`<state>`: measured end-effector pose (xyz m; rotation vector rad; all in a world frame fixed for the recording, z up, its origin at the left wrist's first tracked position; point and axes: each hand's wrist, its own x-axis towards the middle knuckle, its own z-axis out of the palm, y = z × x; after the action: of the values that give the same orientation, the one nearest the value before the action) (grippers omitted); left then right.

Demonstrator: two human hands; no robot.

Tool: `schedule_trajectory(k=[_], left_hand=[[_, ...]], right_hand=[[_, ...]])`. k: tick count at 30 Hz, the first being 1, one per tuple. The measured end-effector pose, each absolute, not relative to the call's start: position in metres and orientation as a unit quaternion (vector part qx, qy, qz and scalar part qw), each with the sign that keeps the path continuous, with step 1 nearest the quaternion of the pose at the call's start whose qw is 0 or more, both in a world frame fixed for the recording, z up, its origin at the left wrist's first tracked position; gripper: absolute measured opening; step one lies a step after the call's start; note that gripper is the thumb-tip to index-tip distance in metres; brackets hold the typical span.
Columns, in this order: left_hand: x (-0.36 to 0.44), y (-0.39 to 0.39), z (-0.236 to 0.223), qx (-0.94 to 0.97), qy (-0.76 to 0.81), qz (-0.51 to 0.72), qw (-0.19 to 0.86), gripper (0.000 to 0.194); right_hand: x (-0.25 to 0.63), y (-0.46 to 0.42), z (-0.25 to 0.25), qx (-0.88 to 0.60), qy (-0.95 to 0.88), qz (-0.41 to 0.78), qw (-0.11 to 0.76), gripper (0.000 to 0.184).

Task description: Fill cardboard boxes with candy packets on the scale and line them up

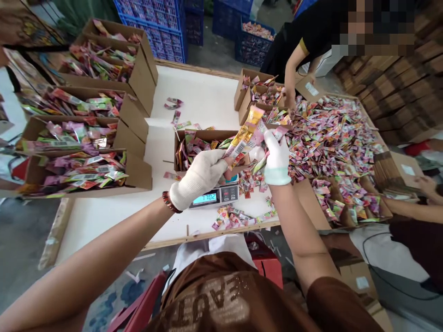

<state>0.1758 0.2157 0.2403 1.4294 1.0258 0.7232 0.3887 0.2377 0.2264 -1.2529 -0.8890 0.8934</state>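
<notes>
Both my hands wear white knit gloves. My left hand (202, 177) is closed round a bunch of long shiny snack sachets (244, 136), yellow and pink, held above an open cardboard box (180, 138) of sachets. That box stands on a digital scale (216, 196) with a lit display. My right hand (277, 157) is closed too, pinching the same bunch from the right side, next to a large heap of loose sachets (332, 138).
Filled cardboard boxes (138, 173) line the white table's left side. Another person (294, 83) in black reaches into boxes at the far edge; a third person's hand (427, 186) shows at right. Blue crates (162, 23) stand behind. A few sachets (231, 216) lie near the front edge.
</notes>
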Motion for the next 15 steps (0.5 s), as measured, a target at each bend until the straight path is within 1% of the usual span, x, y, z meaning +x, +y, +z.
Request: schedule_trajectory(k=[4,8,12,15], left_hand=[[0.175,0.224,0.24,0.665,0.43,0.307,0.528,0.031],[0.19,0.235,0.238,0.726,0.403,0.318,0.458,0.027],[0.21,0.243,0.247,0.768,0.379,0.307,0.415,0.024],[0.212,0.242,0.262,0.797,0.362,0.295,0.382,0.027]], right_hand=[[0.42,0.225,0.227,-0.551,-0.385,0.452,0.586,0.053],[0.415,0.213,0.229,-0.526,-0.437,0.504,0.528,0.058],[0.392,0.22,0.233,-0.516,-0.515,0.445,0.521,0.06],[0.394,0.225,0.235,-0.52,-0.545,0.394,0.527,0.057]])
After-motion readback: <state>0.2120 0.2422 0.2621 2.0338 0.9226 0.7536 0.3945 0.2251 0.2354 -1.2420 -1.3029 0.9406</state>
